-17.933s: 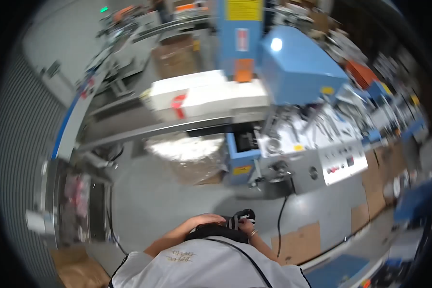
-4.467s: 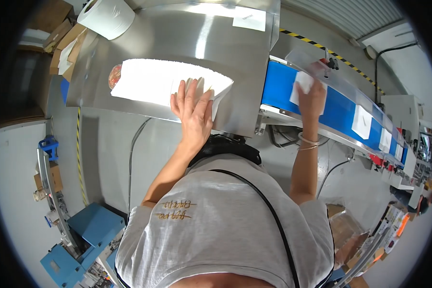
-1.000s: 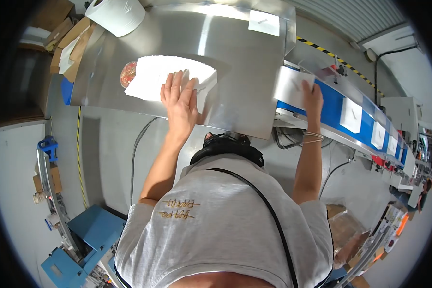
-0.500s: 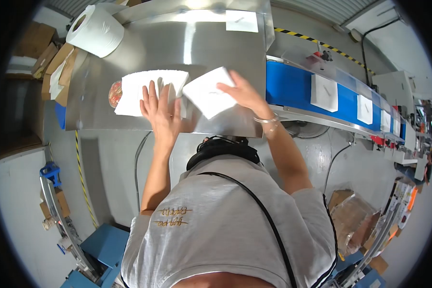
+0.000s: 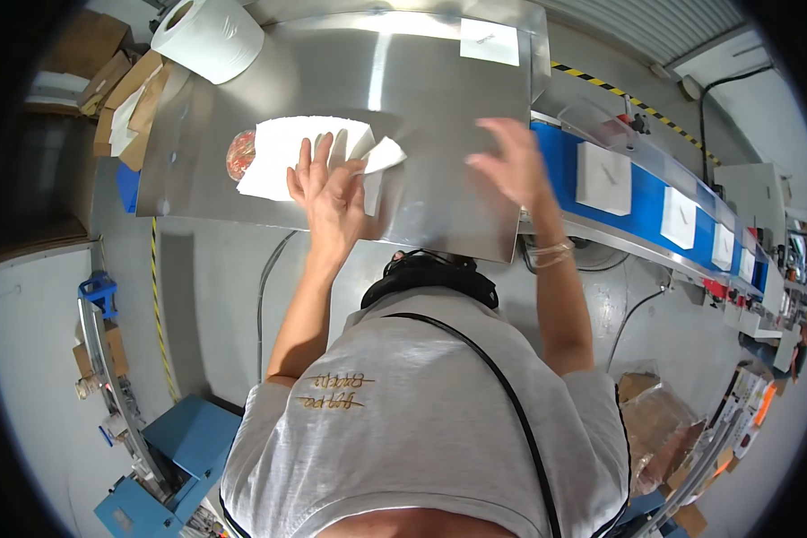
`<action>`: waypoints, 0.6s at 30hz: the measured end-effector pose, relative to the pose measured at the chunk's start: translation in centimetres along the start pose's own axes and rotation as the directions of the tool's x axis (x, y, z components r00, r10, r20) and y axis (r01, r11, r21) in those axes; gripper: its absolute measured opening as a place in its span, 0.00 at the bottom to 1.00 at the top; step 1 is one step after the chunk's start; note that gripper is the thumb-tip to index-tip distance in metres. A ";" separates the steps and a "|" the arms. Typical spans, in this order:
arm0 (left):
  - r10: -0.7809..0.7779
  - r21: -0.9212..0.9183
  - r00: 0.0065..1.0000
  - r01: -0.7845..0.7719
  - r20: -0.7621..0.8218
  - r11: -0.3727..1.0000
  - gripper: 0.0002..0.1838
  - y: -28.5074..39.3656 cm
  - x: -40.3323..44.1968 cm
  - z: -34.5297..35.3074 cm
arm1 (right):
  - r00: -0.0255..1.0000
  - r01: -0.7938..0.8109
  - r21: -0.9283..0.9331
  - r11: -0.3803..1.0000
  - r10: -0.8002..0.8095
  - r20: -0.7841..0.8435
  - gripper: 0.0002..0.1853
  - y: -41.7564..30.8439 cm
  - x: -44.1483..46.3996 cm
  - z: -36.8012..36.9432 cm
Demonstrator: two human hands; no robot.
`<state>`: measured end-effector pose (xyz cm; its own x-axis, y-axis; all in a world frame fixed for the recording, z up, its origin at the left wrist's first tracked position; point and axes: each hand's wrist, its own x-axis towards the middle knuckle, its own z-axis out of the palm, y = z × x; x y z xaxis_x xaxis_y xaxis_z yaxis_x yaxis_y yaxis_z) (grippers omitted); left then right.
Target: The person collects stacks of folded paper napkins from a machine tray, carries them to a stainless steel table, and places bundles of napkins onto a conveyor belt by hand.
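My left hand point(image 5: 330, 188) rests on a row of white folded sheets point(image 5: 282, 160) on the steel table point(image 5: 430, 99), its thumb and index finger brought together at a raised white sheet corner point(image 5: 385, 156). A round clear-wrapped bundle with red bits point(image 5: 241, 155) lies at the left end of the row. My right hand point(image 5: 513, 166), slightly blurred, is over the table's right edge with its fingers apart and nothing in them. To its right, a white packet point(image 5: 603, 178) lies on the blue conveyor belt point(image 5: 646, 195).
More white packets point(image 5: 679, 218) lie farther along the belt, beside a clear guard. A white roll point(image 5: 208, 39) stands at the table's back left, a single white sheet point(image 5: 490, 41) at the back right. Open cardboard boxes point(image 5: 133, 112) are at the left.
My right hand went from the belt to the table with a white sheet, and is now back near the table's right edge without it. My left fingers have closed on a sheet corner.
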<state>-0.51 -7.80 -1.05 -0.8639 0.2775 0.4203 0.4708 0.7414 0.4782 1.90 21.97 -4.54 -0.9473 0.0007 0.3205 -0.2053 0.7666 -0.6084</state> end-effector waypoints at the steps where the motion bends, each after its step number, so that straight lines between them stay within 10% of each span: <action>1: 0.030 -0.002 1.000 -0.030 0.008 1.000 0.15 0.1 0.0 -0.2 | 0.998 0.002 0.068 0.998 -0.006 0.057 0.30 -2.4 0.9 2.2; 4: 0.094 0.000 0.995 -0.094 0.031 0.996 0.16 0.2 0.2 -0.8 | 0.963 0.266 0.020 0.964 -0.267 0.025 0.27 -4.2 2.9 8.0; 6: -0.007 -0.003 0.999 0.007 -0.041 1.000 0.18 0.4 0.6 -0.9 | 0.984 0.135 0.253 0.958 -0.159 0.075 0.26 -2.9 2.5 9.7; 8: -0.054 0.036 0.997 0.056 -0.050 0.998 0.19 0.0 0.6 -0.8 | 0.894 -0.431 0.652 0.624 0.197 0.402 0.24 -1.0 1.5 8.9; 9: -0.052 0.083 0.998 0.054 -0.023 0.995 0.20 -1.0 0.4 -0.8 | 0.936 -0.349 0.727 0.591 0.257 0.240 0.19 -1.0 0.5 7.2; 12: -0.008 0.124 1.000 0.011 -0.024 0.992 0.18 -1.8 0.1 -0.7 | 0.753 -0.650 0.228 0.725 0.655 0.061 0.23 2.8 -1.7 1.2; 15: 0.015 0.081 0.997 -0.009 -0.070 0.997 0.17 -2.2 0.0 -0.2 | 0.633 -0.755 0.185 0.629 0.773 -0.044 0.30 10.2 -4.8 -2.9; 18: 0.029 0.073 0.992 -0.020 -0.124 0.997 0.17 -2.3 -0.1 0.2 | 0.732 -0.660 -0.302 0.688 0.496 -0.467 0.26 9.8 -5.1 -3.6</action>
<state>-1.50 -9.43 -2.33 -0.8212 0.2208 0.5262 0.4733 0.7787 0.4120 5.62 31.79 -9.56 -0.6800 0.6811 0.2715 0.5579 0.7209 -0.4111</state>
